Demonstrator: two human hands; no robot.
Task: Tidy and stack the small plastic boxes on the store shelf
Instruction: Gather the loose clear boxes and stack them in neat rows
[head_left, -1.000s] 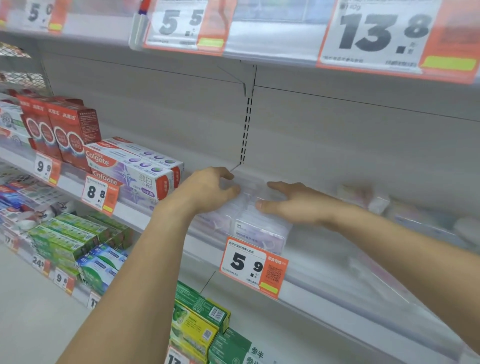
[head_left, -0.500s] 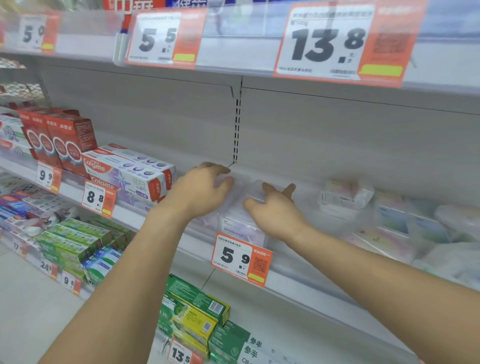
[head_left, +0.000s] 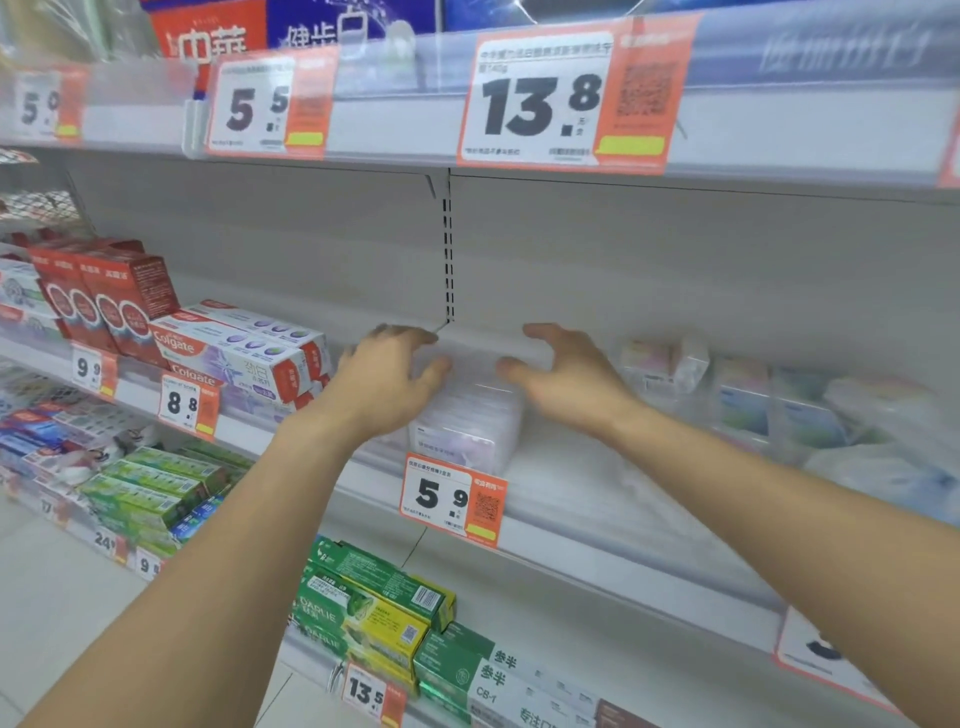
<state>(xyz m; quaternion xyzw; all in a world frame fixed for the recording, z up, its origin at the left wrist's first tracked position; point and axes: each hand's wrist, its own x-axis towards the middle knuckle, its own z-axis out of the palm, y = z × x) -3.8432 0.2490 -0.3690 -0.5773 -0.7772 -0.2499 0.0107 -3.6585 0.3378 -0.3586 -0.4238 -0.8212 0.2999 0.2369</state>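
A stack of small clear plastic boxes (head_left: 467, 423) with pale purple labels stands on the white shelf (head_left: 613, 551), just above the 5.9 price tag (head_left: 452, 501). My left hand (head_left: 387, 382) rests against the stack's upper left side, fingers loosely bent over its top. At the stack's upper right, my right hand (head_left: 569, 376) has thumb and fingers spread, and I cannot tell if it touches. More clear boxes (head_left: 667, 364) lie jumbled further right on the same shelf, with pastel-labelled ones (head_left: 753, 410) beyond them.
Colgate toothpaste cartons (head_left: 244, 353) and red cartons (head_left: 104, 296) fill the shelf to the left. Green toothpaste cartons (head_left: 374, 597) sit on the shelf below. An upper shelf edge with 5.5 and 13.8 price tags (head_left: 561, 98) hangs overhead. Bare shelf lies right of the stack.
My right hand has come off the stack's top and spread open, shifting slightly right. My left hand stays on the stack's left side. The view has tilted upward.
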